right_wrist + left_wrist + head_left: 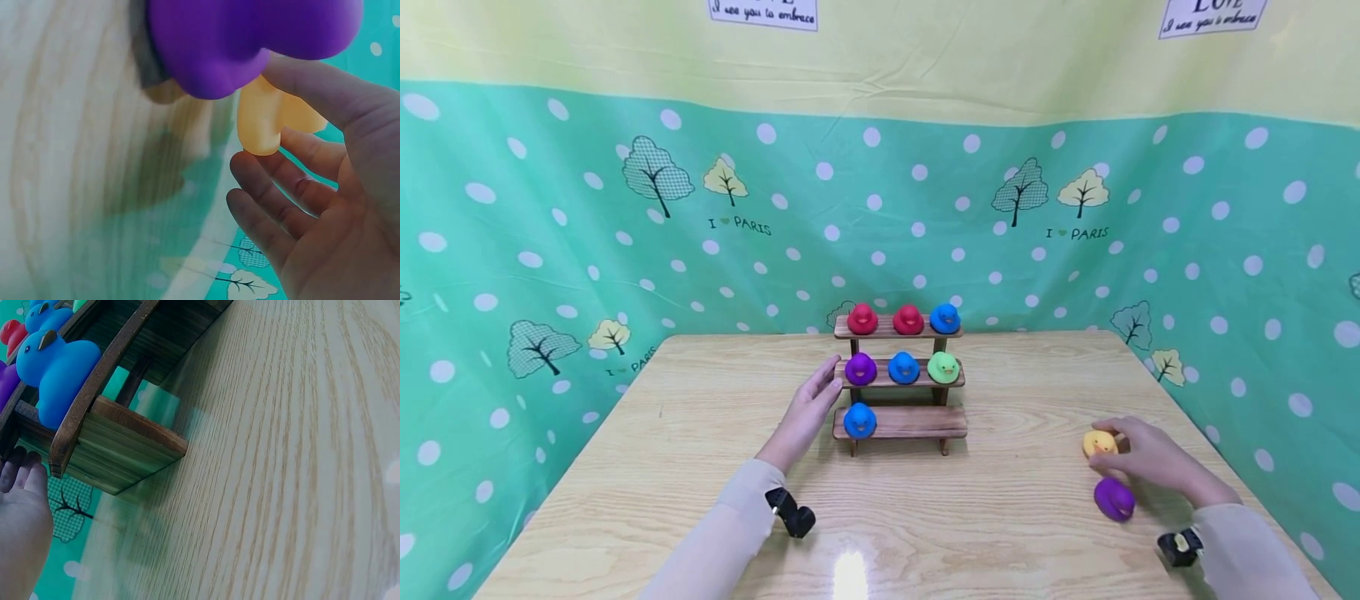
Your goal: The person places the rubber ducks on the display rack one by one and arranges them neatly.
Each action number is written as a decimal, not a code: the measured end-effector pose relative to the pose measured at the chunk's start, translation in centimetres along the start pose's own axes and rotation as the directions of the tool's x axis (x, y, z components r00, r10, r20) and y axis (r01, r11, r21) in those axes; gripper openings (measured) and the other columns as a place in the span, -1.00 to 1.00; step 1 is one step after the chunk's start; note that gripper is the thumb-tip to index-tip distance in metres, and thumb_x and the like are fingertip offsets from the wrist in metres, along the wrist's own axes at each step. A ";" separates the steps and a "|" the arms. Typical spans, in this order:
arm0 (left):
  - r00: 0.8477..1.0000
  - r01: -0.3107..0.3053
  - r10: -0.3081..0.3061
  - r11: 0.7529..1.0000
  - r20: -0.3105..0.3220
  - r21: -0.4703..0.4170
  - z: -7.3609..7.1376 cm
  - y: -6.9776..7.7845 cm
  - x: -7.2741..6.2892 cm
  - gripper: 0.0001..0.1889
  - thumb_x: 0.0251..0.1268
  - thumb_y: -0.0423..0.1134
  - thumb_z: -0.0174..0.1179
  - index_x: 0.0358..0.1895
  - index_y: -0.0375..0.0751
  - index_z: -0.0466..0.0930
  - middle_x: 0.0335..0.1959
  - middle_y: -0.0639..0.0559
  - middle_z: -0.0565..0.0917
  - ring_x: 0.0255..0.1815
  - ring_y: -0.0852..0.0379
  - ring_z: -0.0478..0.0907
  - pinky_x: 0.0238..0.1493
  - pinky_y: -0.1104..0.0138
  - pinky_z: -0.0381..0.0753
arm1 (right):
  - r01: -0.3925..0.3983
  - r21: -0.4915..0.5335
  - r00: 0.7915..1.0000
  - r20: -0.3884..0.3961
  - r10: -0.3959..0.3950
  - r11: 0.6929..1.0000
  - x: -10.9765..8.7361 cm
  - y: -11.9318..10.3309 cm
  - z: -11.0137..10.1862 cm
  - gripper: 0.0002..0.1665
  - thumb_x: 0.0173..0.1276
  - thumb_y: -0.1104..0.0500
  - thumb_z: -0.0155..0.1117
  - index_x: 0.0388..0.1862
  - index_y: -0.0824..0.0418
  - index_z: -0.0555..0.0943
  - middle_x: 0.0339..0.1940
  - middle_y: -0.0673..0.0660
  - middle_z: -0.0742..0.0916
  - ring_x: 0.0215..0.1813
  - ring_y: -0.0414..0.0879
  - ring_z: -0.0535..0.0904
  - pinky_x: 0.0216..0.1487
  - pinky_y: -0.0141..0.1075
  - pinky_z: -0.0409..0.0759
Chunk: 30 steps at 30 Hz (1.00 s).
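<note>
At the right of the head view my right hand (1153,457) pinches a yellow rubber duck (1099,447) between thumb and fingers. Whether that duck touches the table I cannot tell. Just nearer to me lies a purple rubber duck (1115,499), which looms large in the right wrist view (219,44). My left hand (805,417) reaches to the left end of a three-tier wooden stand (917,422), its fingers extended beside the middle shelf. On the bottom shelf, a blue duck (860,421) sits at the left end, with bare wood to its right.
Two red ducks (908,320) and a blue duck (945,318) stand on the top shelf. The middle shelf holds a purple duck (861,369), a blue duck (904,367) and a green duck (943,367). Behind the wooden table (1015,517) hangs a dotted green curtain (917,192).
</note>
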State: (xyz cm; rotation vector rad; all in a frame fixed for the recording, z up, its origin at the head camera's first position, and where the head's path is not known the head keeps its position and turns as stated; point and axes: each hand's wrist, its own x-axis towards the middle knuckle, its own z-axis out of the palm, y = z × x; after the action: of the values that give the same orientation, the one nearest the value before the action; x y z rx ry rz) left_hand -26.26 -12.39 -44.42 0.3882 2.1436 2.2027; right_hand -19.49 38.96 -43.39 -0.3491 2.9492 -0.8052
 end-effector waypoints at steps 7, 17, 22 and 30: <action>1.000 -0.005 0.005 1.000 0.005 -0.010 0.0 0.0 0.0 -0.44 0.65 -0.24 -0.08 0.59 -0.24 0.06 0.60 -0.25 0.03 0.60 -0.14 -0.04 0.53 0.16 0.19 | 0.010 -0.007 1.000 -0.005 -0.010 1.000 0.2 -0.7 -0.4 -0.18 0.23 -0.02 0.51 0.27 0.51 0.48 -0.04 0.29 0.67 -0.15 0.01 0.62 -0.26 -0.25 0.64; 1.000 -0.002 0.002 1.000 0.000 -0.018 0.1 0.0 0.0 -0.44 0.65 -0.25 -0.09 0.59 -0.25 0.05 0.60 -0.26 0.01 0.60 -0.16 -0.07 0.54 0.13 0.16 | 0.061 -0.018 0.998 -0.025 -0.061 0.998 0.4 -3.1 -0.8 -0.21 0.22 0.00 0.53 0.26 0.47 0.51 0.01 0.31 0.67 -0.17 -0.03 0.61 -0.33 -0.34 0.63; 1.000 -0.003 0.002 1.000 -0.001 -0.026 0.1 0.0 0.0 -0.43 0.65 -0.25 -0.08 0.59 -0.25 0.05 0.60 -0.26 0.02 0.60 -0.14 -0.06 0.54 0.14 0.16 | 0.094 -0.017 0.995 -0.026 -0.094 0.995 0.5 -4.2 -1.0 -0.24 0.24 0.01 0.52 0.26 0.45 0.52 0.05 0.30 0.67 -0.16 -0.04 0.59 -0.32 -0.31 0.62; 1.000 -0.004 0.005 0.999 0.007 -0.033 0.0 -0.2 0.1 -0.43 0.64 -0.25 -0.08 0.59 -0.25 0.04 0.60 -0.27 0.02 0.60 -0.10 -0.04 0.54 0.15 0.16 | 0.130 -0.025 0.991 -0.034 -0.131 0.991 1.0 -6.0 -1.0 -0.25 0.22 0.03 0.53 0.27 0.42 0.53 0.03 0.25 0.67 -0.14 -0.04 0.59 -0.31 -0.28 0.61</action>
State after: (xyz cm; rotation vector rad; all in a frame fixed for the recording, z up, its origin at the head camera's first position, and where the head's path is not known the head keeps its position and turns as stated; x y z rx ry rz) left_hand -26.42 -12.37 -44.59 0.3988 2.1021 2.2327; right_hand -19.35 34.21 -39.53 -0.5400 2.9967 -0.8000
